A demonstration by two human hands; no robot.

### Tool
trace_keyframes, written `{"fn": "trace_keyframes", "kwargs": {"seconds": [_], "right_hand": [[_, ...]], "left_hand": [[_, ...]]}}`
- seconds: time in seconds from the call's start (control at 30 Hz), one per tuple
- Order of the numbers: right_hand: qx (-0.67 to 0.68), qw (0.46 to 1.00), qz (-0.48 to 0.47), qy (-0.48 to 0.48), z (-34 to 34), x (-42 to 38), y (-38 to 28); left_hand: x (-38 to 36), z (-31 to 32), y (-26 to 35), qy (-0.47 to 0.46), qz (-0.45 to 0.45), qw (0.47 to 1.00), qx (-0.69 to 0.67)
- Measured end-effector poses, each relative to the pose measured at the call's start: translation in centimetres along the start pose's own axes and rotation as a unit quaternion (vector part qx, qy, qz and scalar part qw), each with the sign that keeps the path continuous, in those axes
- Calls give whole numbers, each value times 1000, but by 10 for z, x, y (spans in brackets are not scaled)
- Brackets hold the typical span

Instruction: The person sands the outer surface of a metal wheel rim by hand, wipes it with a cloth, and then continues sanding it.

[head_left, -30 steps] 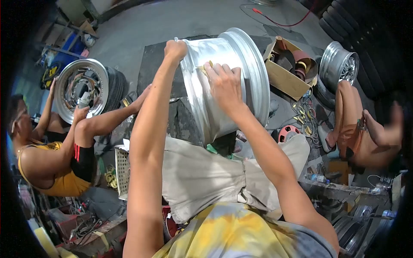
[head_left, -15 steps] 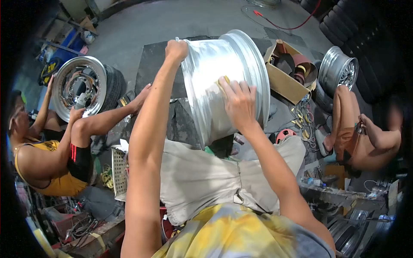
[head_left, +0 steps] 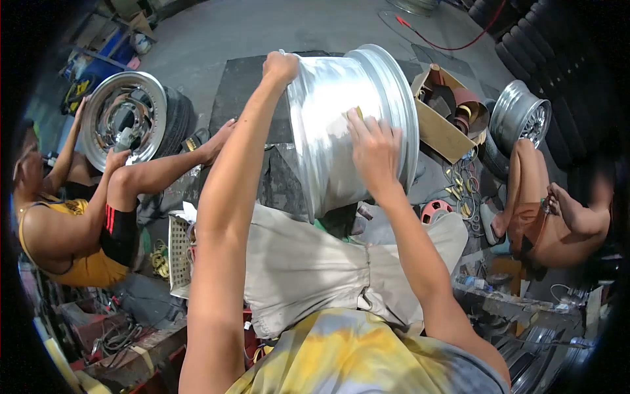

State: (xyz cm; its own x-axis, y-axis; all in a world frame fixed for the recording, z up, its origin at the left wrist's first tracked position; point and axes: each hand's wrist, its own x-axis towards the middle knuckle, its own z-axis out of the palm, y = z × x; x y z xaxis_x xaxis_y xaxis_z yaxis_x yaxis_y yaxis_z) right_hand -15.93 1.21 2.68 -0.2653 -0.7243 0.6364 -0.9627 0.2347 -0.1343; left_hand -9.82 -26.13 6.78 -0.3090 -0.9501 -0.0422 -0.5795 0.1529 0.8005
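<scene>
A large silver wheel rim (head_left: 335, 144) lies on its side in front of me, its wide barrel facing up. My left hand (head_left: 281, 67) is wrapped round the rim's upper left edge. My right hand (head_left: 375, 148) presses a small yellowish pad (head_left: 355, 113) against the barrel, right of its middle; the fingers cover most of the pad. Around the pad the metal shows bright shine and duller patches.
On the left a person (head_left: 72, 230) holds a tool at a polished wheel (head_left: 125, 121). A cardboard box (head_left: 446, 134) of abrasive rolls stands right of the rim. Another person (head_left: 545, 217) sits at the right near a rim (head_left: 518, 115). A plastic basket (head_left: 178, 253) stands left of my legs.
The view has shifted slightly, so the rim and both hands appear a little further right. My right hand with the pad has moved slightly up the barrel. My left hand keeps its hold.
</scene>
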Motion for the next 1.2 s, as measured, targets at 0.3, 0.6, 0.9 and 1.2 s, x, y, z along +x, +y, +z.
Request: {"fn": "trace_keyframes", "kwargs": {"seconds": [0.3,0.6,0.9,1.2], "right_hand": [[-18,999,-15,28,12,1,6],[-56,998,-1,19,13,12,9],[-65,997,-22,29,15,20,15],[-47,998,-28,9,10,24,19]], "left_hand": [[3,2,-1,2,-10,1000,6],[-3,3,3,6,-17,1000,-2],[-6,3,5,1,-30,999,-24],[-6,1,9,-16,-49,997,-54]]}}
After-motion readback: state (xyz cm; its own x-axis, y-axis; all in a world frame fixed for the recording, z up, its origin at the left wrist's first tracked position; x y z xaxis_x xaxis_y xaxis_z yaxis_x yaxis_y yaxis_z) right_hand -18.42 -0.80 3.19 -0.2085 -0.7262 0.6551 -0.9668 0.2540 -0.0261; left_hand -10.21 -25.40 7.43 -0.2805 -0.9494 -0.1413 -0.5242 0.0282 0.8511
